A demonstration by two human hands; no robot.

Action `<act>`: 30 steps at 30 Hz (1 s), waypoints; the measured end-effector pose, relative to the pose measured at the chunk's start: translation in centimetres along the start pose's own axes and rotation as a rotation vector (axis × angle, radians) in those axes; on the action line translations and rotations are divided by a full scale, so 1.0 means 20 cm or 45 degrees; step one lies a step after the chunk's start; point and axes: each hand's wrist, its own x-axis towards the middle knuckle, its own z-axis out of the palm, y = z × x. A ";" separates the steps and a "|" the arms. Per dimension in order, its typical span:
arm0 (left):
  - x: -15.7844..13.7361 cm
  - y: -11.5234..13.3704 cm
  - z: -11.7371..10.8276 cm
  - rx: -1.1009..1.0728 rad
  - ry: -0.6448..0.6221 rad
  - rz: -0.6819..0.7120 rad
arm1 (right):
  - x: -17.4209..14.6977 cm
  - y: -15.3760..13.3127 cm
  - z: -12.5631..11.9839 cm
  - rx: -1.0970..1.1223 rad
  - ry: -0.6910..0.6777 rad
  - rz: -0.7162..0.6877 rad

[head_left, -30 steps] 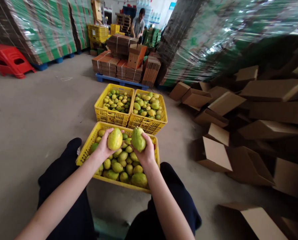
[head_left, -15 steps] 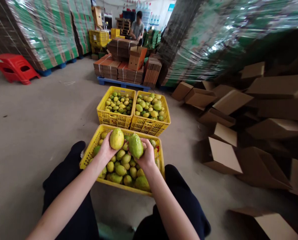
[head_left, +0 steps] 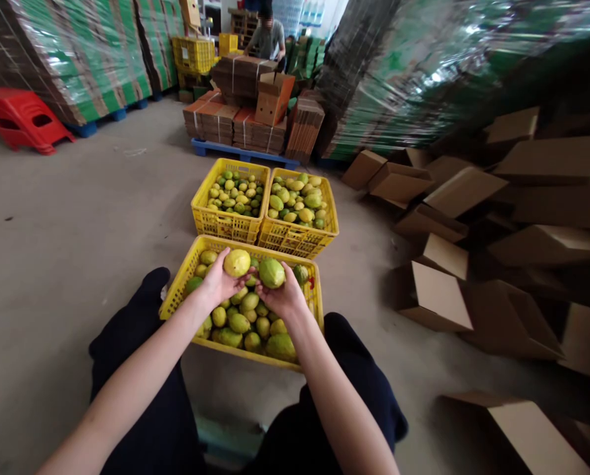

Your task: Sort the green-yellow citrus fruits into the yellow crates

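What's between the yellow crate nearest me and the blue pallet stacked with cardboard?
The head view shows two more yellow crates there, side by side, both holding fruit.

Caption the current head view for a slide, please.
Left hand holds a yellow fruit, right hand a green one, above the nearest crate.

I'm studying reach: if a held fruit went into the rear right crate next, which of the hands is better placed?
Probably the right hand: holding the green fruit, it sits on the side nearer the rear right crate. The left hand, with the yellow fruit, would likely have to reach across.
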 end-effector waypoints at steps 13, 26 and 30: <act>-0.15 -0.01 0.04 0.398 -0.187 0.857 | -0.14 0.00 0.08 -0.732 0.025 -1.358; -0.10 0.00 0.02 0.234 -0.247 0.765 | -0.15 -0.04 0.09 -0.383 0.011 -1.048; -0.07 -0.01 0.00 0.194 -0.179 0.679 | -0.12 -0.04 0.07 -0.409 0.015 -0.934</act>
